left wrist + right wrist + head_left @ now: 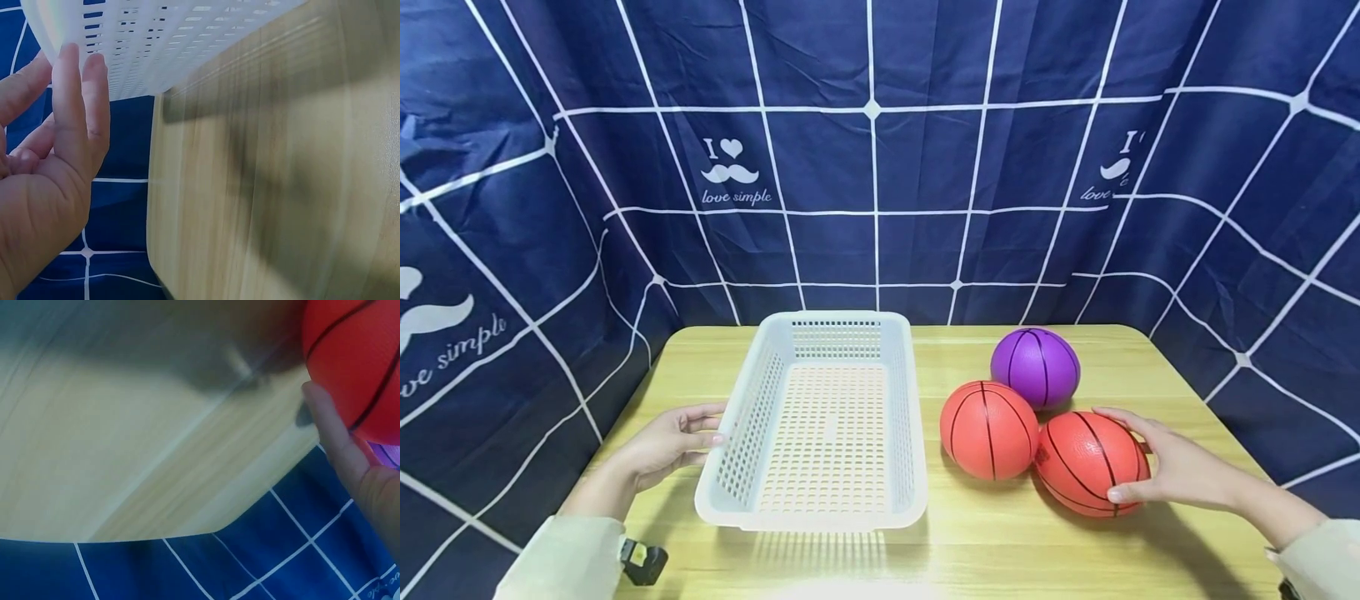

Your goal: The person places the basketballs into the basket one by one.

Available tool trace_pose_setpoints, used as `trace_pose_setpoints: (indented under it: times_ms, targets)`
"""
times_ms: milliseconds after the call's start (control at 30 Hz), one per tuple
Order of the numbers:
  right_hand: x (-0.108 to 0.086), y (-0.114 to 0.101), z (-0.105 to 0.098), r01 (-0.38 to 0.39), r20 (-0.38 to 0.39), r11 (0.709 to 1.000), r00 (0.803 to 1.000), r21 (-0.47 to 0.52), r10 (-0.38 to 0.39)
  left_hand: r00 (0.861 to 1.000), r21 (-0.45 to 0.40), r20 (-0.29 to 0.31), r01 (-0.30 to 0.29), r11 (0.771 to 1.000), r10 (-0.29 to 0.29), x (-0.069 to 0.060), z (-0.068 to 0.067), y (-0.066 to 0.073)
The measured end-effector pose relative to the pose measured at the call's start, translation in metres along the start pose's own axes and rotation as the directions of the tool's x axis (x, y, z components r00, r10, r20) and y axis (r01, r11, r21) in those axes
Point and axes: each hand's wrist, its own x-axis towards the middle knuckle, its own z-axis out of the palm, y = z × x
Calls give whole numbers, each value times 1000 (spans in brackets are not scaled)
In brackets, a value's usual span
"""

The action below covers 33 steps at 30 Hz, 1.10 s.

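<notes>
1. The white basket is at the left of the table; its long axis runs from near to far, and its mouth faces up.
2. The right red ball is at the right of the table; its most visible black seam goes slantwise, from far left to near right.
3. The right hand grips this ball from the right, with the thumb on the near side and fingers on the far side; the left hand has its fingers extended and somewhat spread, touching the left wall of the basket.
4. The left red ball stands between the right red ball and the basket; the purple ball sits farther, just behind them; a blue curtain with white lines hangs beyond.
5. The basket is pierced with many small holes; all three balls carry black seams.
</notes>
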Motion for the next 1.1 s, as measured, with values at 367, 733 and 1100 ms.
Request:
trace_pose_setpoints:
  times_ms: [367, 733, 1100]
  targets:
    - [-3, 6, 9, 41, -37, 990, 999, 134, -36, 1000, -26, -1, -6, 1000, 6, 0, 0, -3]
    - [-8, 4, 0, 3, -36, 968, 999, 250, 6, 1000, -43, 6, -26, 999, 26, 0, 1, -4]
    - [8, -12, -33, 120, -59, 953, 992, 278, -108, 1000, -37, 0, -26, 999, 26, 1, -1, -8]
